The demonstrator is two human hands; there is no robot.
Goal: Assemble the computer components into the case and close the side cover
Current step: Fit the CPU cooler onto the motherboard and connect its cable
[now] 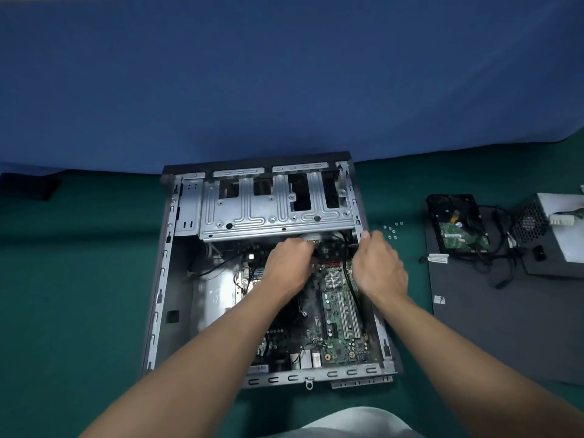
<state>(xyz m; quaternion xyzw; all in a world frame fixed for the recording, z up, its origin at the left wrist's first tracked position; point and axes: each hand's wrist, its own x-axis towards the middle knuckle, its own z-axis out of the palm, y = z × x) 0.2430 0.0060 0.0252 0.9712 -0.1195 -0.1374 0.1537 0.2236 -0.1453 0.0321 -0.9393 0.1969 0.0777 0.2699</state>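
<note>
Motherboard [341, 317] in case [158, 295], drive cage [268, 210] behind; side cover [493, 311] right of case, hard drive [458, 229] on it.

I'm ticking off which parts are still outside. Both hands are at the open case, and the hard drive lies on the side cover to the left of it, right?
Not quite. The head view shows the hard drive lying on the side cover to the right of the case, not the left. The left hand and right hand are indeed at the open case.
</note>
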